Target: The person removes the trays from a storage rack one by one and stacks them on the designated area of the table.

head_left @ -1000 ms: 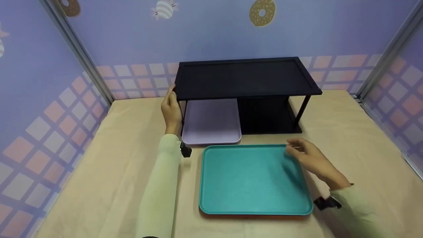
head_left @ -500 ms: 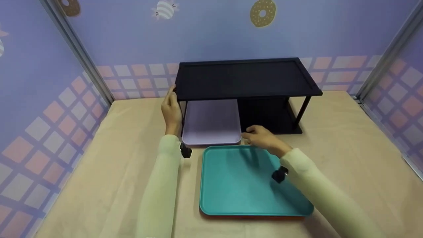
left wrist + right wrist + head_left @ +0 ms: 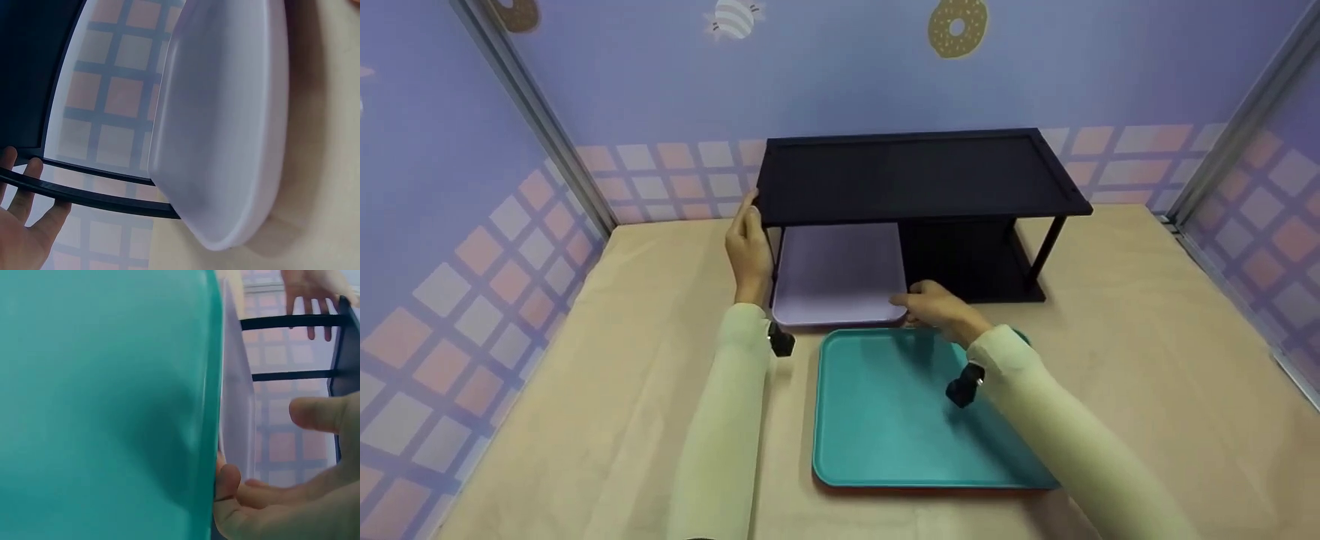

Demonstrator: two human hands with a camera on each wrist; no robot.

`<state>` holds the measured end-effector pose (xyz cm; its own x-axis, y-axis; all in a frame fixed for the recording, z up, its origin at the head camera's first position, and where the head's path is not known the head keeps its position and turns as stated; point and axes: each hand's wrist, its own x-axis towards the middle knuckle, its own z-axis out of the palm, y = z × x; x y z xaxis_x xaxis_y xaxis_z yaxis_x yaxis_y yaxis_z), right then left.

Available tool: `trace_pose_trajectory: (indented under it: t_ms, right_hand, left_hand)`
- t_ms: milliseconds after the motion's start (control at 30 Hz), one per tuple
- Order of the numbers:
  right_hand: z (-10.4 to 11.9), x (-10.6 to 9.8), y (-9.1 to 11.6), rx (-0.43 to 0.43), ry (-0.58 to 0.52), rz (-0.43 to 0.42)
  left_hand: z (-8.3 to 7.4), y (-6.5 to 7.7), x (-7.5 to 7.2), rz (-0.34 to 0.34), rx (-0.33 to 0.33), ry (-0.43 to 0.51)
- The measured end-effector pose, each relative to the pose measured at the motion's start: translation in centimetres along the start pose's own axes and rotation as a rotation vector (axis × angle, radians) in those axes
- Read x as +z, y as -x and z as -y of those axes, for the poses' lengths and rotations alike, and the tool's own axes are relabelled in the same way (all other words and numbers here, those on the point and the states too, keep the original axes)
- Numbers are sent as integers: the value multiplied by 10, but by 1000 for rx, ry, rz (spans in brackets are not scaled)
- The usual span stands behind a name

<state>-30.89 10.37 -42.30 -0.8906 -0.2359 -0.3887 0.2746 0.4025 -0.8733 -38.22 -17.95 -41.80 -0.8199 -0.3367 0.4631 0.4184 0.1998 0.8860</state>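
Note:
A lilac tray [image 3: 840, 277] lies on the lower left level of a black two-level shelf [image 3: 922, 176], its front end jutting out. My left hand [image 3: 750, 251] is at the shelf's left end, its extended fingers against the front post, as the left wrist view shows. My right hand [image 3: 937, 307] is at the tray's front right corner. In the right wrist view its fingertips [image 3: 228, 482] bend at the edge of the lilac tray, while the thumb [image 3: 315, 413] stands apart over it. In front of the shelf lies a teal tray [image 3: 900, 412], partly beneath my right forearm.
Something orange-red [image 3: 877, 491] shows under the teal tray's front edge. A beige cloth [image 3: 607, 390] covers the table. Patterned walls with metal corner posts [image 3: 540, 120] enclose the back and sides. The right part of the shelf's lower level [image 3: 960, 262] shows bare black.
My right hand has moved left from the teal tray's back right corner to the lilac tray's front right corner. The left hand and both trays have stayed put.

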Motion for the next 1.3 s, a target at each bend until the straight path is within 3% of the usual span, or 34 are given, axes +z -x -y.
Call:
trace_pose_trajectory:
  t_ms: [100, 200, 333, 433, 567, 733, 900, 1100, 1300]
  right_hand:
    - [0, 2, 1, -9, -163, -9]
    - [3, 9, 4, 11, -430, -39]
    - [10, 27, 5, 35, -866, -147]
    - [16, 43, 2, -4, -1066, -236]
    - [20, 64, -5, -117, -1147, -319]
    - [26, 85, -13, -278, -1282, -308]
    - [25, 94, -17, -289, -1309, -296]
    - [18, 86, -12, -318, -1307, -259]
    - [20, 69, -3, -333, -1307, -388]
  left_hand:
    - [0, 0, 0, 3, -3, -3]
    - [0, 0, 1, 5, -17, -8]
    - [0, 0, 2, 1, -27, -5]
    - [-1, -1, 3, 1, -21, -1]
    - [-2, 0, 3, -8, -15, -6]
    - [-3, 2, 3, -3, -14, -20]
    - [-4, 4, 6, 8, -9, -23]
    - [-4, 7, 11, 26, -13, 0]
    - [-4, 8, 12, 34, -19, -5]
